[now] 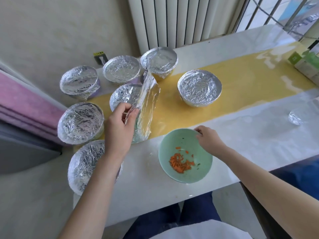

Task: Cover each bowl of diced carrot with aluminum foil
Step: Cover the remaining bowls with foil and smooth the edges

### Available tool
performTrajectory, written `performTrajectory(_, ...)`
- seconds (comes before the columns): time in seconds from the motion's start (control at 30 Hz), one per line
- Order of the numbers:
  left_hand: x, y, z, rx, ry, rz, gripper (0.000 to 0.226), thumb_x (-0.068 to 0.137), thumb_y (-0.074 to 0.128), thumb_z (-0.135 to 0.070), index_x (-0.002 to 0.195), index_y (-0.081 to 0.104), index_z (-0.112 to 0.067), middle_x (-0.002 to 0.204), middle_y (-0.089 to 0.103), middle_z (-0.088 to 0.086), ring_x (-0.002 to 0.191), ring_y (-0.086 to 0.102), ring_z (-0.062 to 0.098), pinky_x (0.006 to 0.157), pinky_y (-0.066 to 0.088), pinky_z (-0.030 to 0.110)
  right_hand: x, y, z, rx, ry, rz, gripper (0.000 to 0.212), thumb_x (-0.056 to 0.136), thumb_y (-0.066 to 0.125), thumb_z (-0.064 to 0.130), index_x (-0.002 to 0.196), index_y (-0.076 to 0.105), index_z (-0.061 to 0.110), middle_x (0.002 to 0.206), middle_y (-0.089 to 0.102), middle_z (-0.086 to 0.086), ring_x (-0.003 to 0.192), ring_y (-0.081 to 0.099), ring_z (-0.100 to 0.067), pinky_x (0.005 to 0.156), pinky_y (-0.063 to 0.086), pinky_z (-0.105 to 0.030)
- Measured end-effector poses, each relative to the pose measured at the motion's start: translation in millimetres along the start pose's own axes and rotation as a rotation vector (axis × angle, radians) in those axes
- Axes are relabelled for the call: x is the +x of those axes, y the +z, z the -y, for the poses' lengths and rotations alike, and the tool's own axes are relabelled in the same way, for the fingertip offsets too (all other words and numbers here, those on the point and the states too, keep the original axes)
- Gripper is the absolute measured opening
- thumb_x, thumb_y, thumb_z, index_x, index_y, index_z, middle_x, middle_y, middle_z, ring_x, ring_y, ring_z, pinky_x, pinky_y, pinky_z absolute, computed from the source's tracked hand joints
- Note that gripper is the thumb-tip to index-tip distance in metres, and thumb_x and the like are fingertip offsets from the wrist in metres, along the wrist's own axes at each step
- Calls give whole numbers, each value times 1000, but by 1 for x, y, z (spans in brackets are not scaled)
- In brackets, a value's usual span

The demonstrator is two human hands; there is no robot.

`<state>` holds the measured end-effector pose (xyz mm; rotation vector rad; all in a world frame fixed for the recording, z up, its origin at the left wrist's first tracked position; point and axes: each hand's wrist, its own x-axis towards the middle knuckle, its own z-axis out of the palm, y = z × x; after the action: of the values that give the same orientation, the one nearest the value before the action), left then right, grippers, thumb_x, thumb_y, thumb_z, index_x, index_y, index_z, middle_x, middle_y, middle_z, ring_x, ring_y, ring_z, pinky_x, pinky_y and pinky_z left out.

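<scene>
Surface: long white surface point(259, 135) with a yellow strip point(241, 75) running along it; white radiator point(172, 19) behind, top centre of the frame.
Green bowl: pale green bowl point(174, 140), uncovered, lower centre on the white part of the surface, just right of the left hand.
Diced carrot: small orange heap point(179, 163) in the bottom of the green bowl.
Right hand: right hand point(209, 139) at the bowl's far rim, fingertips curled over the edge, gripping it.
Foil roll: foil roll point(146, 107) at mid-frame, tilted, near end down on the surface, a loose sheet edge hanging from it.
Left hand: left hand point(119, 128) grasps the near end of the roll, thumb and fingers pinching the foil.
Covered bowls: seven foil-covered bowls point(80, 122) in an arc from lower left to upper centre; one point(199, 87) apart on the yellow strip, right of the roll.
Right edge: crumpled foil scrap point(295, 118); green-and-white cartons point(305, 64) at upper right.
Left edge: folded pink fabric point(25, 100).
</scene>
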<state>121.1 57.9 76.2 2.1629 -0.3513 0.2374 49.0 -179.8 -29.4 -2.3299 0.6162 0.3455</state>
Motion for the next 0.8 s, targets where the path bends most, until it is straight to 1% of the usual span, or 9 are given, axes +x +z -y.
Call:
performTrajectory(0.07, 1, -5, -6, -5, 35, 47, 6, 89, 61, -14, 85, 57, -12, 61, 50, -15, 53, 45, -4, 48, 31, 8, -3, -3, 6, 7, -15, 8, 39, 95, 48, 14, 133, 42, 7, 136, 50, -12, 121, 48, -27, 96, 37, -33)
performTrajectory(0.13, 4, -9, -12, -10, 64, 91, 5, 88, 62, -14, 85, 58, -13, 59, 50, -18, 53, 47, -6, 49, 31, 6, -5, -10, 19, 42, -121, -54, 55, 94, 53, 17, 140, 27, 2, 145, 37, -13, 132, 37, -27, 103, 29, -31)
performTrajectory(0.27, 12, -16, -19, -163, 46, 170, 8, 89, 62, -16, 83, 59, -12, 60, 53, -10, 54, 43, 2, 52, 33, 15, -2, -28, 54, 300, -244, -223, 63, 93, 56, 19, 143, 22, 1, 148, 33, -13, 137, 32, -23, 110, 27, -31)
performTrajectory(0.4, 15, -22, -24, -400, -38, 178, 10, 89, 62, -18, 83, 58, -11, 73, 53, 18, 69, 46, 15, 60, 36, 23, 8, -46, 78, 668, -57, -211, 66, 96, 45, 40, 146, 18, 6, 145, 35, -9, 132, 36, -20, 111, 29, -37)
performTrajectory(0.5, 9, -23, -20, -576, -143, 154, 6, 87, 64, -25, 87, 62, -20, 81, 52, 9, 77, 45, 17, 67, 36, 24, 13, -47, 79, 729, 55, -156, 61, 94, 35, 56, 124, 43, 4, 108, 54, -5, 100, 54, -20, 99, 41, -41)
performTrajectory(0.6, -2, -18, -16, -665, -255, 120, 13, 83, 64, -30, 88, 61, -18, 80, 58, 5, 79, 51, 17, 75, 42, 27, 7, -44, 75, 744, 18, -132, 58, 98, 33, 49, 86, 58, -2, 69, 59, -8, 61, 58, -18, 67, 55, -30)
performTrajectory(0.63, -6, -16, -14, -679, -291, 101, 16, 82, 62, -30, 88, 61, -15, 80, 60, 2, 80, 53, 16, 77, 44, 24, 3, -43, 74, 766, 14, -140, 56, 99, 35, 45, 78, 58, -1, 60, 57, -6, 50, 55, -14, 52, 51, -23)
performTrajectory(0.7, -16, -10, -8, -690, -349, 78, 17, 84, 59, -28, 89, 60, -12, 82, 60, 4, 80, 53, 17, 77, 45, 20, -4, -42, 69, 787, 7, -200, 43, 99, 42, 38, 68, 51, 8, 51, 48, -1, 40, 45, -9, 38, 37, -16)
performTrajectory(0.8, -32, 4, 7, -605, -457, 48, 14, 91, 55, -24, 85, 59, -12, 79, 55, 8, 73, 48, 15, 68, 41, 14, -10, -36, 54, 834, -2, -243, 39, 96, 49, 36, 67, 47, 9, 52, 44, -5, 41, 40, -15, 38, 35, -20)
